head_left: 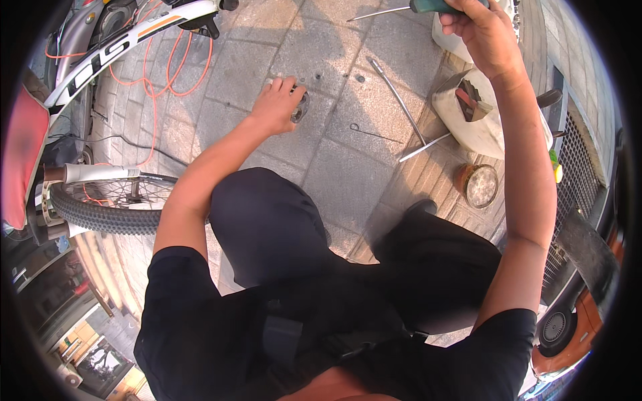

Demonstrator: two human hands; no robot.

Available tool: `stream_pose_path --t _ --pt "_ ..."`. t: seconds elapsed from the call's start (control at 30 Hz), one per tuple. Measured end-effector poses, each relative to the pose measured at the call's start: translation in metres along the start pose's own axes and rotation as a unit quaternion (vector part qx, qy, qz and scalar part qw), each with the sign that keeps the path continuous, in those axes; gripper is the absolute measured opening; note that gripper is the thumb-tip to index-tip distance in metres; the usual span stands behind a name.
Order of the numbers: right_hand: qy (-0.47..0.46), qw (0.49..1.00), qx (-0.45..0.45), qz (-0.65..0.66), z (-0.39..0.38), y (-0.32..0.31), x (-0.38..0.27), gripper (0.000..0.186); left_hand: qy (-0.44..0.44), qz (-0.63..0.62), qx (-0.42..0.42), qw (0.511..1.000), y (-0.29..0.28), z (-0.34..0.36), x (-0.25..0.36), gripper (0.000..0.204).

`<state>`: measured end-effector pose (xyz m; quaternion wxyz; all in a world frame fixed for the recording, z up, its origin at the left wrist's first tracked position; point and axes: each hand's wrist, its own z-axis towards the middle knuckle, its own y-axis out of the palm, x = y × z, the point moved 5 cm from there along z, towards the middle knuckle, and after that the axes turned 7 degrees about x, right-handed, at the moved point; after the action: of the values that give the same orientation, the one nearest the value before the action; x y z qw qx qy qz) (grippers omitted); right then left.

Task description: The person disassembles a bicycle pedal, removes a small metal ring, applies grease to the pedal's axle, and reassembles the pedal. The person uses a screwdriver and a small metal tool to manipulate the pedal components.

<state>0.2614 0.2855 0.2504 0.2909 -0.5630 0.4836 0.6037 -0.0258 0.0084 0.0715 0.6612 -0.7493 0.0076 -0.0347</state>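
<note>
My left hand (275, 108) is low over the paving with its fingers curled round a dark, rounded metal part (302, 109). Much of that part is hidden under my palm, so its exact kind does not show. Raised at the upper right, my right hand (487, 39) grips a screwdriver (428, 6) by its green handle, and the thin shaft points left. A few small dark bits (360, 79) lie on the slabs right of my left hand. Farther right rests a T-shaped metal wrench (400, 101), with a thin hooked wire (376, 133) beside it.
A cut-open white plastic container (496, 127) holding tools stands under my right forearm, near a round tin (481, 186). On the left are a bicycle wheel (114, 210), a white bicycle frame (127, 41) and a looped orange hose (155, 113). A metal grate (568, 180) lines the right.
</note>
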Motion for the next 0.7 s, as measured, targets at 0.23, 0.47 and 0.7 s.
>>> stream_pose_path --t 0.23,0.47,0.7 --pt "0.014 0.915 -0.126 -0.382 -0.026 0.015 0.049 0.035 0.039 0.123 -0.021 0.991 0.046 0.004 -0.006 0.083" --pt "0.260 0.800 -0.330 -0.429 -0.071 0.000 0.211 0.033 -0.353 -0.477 0.087 0.800 -0.040 0.006 -0.068 0.095" --pt "-0.068 0.614 -0.443 -0.650 -0.115 0.064 0.305 0.026 -0.142 -0.666 0.276 0.678 -0.247 -0.048 0.017 0.084"
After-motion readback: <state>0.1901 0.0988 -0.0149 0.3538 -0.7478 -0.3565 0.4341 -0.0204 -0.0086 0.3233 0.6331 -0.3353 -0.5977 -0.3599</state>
